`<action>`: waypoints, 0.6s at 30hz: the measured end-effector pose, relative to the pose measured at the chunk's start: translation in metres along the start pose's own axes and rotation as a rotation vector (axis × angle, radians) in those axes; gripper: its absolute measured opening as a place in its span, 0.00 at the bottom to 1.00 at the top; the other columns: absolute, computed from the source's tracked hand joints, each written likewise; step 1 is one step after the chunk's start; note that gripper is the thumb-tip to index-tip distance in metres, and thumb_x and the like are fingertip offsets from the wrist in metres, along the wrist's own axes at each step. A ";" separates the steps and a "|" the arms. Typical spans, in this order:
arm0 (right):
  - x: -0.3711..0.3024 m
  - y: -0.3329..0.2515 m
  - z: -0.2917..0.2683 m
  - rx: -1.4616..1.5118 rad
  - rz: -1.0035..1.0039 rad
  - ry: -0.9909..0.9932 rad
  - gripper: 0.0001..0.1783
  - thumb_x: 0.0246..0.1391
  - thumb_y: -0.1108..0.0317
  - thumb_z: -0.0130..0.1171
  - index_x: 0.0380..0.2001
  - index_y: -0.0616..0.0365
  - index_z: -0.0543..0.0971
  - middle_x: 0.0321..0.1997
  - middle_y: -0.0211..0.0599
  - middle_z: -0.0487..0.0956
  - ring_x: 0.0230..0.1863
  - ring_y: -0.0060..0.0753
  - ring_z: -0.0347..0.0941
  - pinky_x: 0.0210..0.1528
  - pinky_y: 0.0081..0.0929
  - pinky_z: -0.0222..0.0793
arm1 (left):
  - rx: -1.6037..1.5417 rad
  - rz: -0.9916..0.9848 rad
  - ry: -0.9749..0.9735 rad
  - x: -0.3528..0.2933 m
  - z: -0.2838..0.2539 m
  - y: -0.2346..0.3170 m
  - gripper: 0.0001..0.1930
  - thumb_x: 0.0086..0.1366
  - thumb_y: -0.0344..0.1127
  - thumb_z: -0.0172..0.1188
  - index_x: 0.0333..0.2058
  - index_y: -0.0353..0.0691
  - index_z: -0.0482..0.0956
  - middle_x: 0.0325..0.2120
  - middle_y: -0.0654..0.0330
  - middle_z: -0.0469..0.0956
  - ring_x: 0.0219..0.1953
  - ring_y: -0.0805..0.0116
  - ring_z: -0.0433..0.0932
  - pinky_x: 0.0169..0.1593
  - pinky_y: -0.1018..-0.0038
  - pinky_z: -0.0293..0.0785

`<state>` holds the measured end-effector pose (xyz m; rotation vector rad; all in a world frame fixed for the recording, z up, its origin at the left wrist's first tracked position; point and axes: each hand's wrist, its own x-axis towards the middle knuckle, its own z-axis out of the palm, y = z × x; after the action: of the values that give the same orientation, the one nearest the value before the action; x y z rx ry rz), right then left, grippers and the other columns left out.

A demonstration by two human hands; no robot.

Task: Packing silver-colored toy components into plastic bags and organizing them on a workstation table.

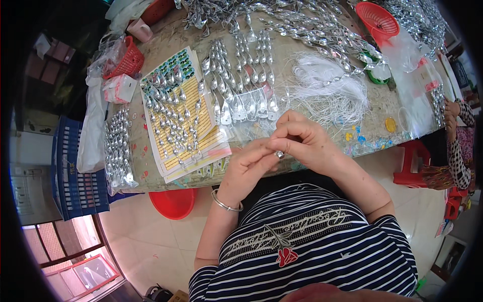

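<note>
We hold both hands in narrow pinches, the left hand and right hand meeting at the fingertips around a small silver bead by the table's near edge. Our fingers cover most of it; we cannot tell whether thread runs through. At the right, a co-worker is cut off.

I catch only a glint of the small silver piece near the middle of the frame, the rest covered by the left hand and right hand. The heap of silver strands runs off the top edge, and at far right a co-worker is cut off, their finger work too small to read.
</note>
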<state>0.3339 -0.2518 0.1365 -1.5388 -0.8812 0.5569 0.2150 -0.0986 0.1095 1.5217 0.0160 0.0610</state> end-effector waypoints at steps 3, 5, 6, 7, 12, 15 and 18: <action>0.000 -0.002 0.004 0.126 0.037 0.028 0.04 0.54 0.70 0.62 0.31 0.58 0.82 0.34 0.28 0.72 0.37 0.21 0.68 0.40 0.19 0.63 | -0.116 -0.106 0.157 0.003 0.008 0.000 0.10 0.63 0.29 0.59 0.43 0.34 0.81 0.39 0.61 0.78 0.35 0.76 0.77 0.35 0.83 0.72; 0.001 0.004 0.002 0.063 0.001 0.002 0.04 0.54 0.70 0.62 0.32 0.58 0.82 0.34 0.28 0.72 0.36 0.22 0.68 0.40 0.19 0.63 | -0.112 -0.090 0.182 0.001 0.009 -0.005 0.07 0.62 0.28 0.61 0.39 0.34 0.82 0.38 0.61 0.78 0.28 0.81 0.75 0.28 0.86 0.69; 0.001 0.005 0.001 -0.001 -0.032 -0.023 0.05 0.54 0.70 0.62 0.33 0.58 0.82 0.34 0.28 0.72 0.36 0.22 0.68 0.39 0.19 0.63 | -0.112 -0.091 0.182 0.000 0.008 -0.006 0.07 0.62 0.28 0.61 0.39 0.34 0.82 0.38 0.61 0.78 0.28 0.81 0.75 0.28 0.86 0.69; 0.000 0.002 -0.001 0.000 -0.031 -0.023 0.05 0.54 0.70 0.62 0.33 0.58 0.82 0.34 0.28 0.72 0.36 0.22 0.68 0.39 0.19 0.63 | -0.077 -0.058 0.173 -0.002 0.006 -0.006 0.07 0.62 0.27 0.61 0.38 0.34 0.82 0.38 0.61 0.79 0.27 0.81 0.74 0.28 0.86 0.69; -0.012 0.003 -0.030 -0.295 0.001 -0.151 0.06 0.54 0.70 0.62 0.34 0.61 0.81 0.30 0.29 0.73 0.34 0.22 0.69 0.37 0.21 0.65 | -0.099 -0.037 0.269 -0.013 -0.004 0.003 0.07 0.61 0.24 0.60 0.38 0.33 0.82 0.37 0.59 0.79 0.26 0.81 0.72 0.29 0.86 0.68; -0.020 0.010 -0.067 -0.446 0.048 -0.103 0.07 0.55 0.71 0.60 0.36 0.61 0.80 0.29 0.30 0.74 0.35 0.22 0.70 0.38 0.21 0.65 | -0.028 -0.030 0.328 -0.022 -0.019 -0.001 0.07 0.62 0.24 0.57 0.37 0.33 0.82 0.38 0.56 0.79 0.29 0.77 0.76 0.30 0.83 0.71; -0.031 0.013 -0.097 -0.401 0.120 0.054 0.06 0.57 0.71 0.58 0.35 0.62 0.79 0.31 0.29 0.75 0.36 0.21 0.70 0.39 0.21 0.65 | -0.031 -0.079 0.431 -0.031 -0.025 -0.006 0.07 0.62 0.24 0.58 0.37 0.32 0.82 0.37 0.59 0.80 0.31 0.80 0.73 0.31 0.84 0.69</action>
<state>0.3931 -0.3357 0.1361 -1.9714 -0.8997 0.4383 0.1831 -0.0757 0.1009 1.4505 0.4164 0.3235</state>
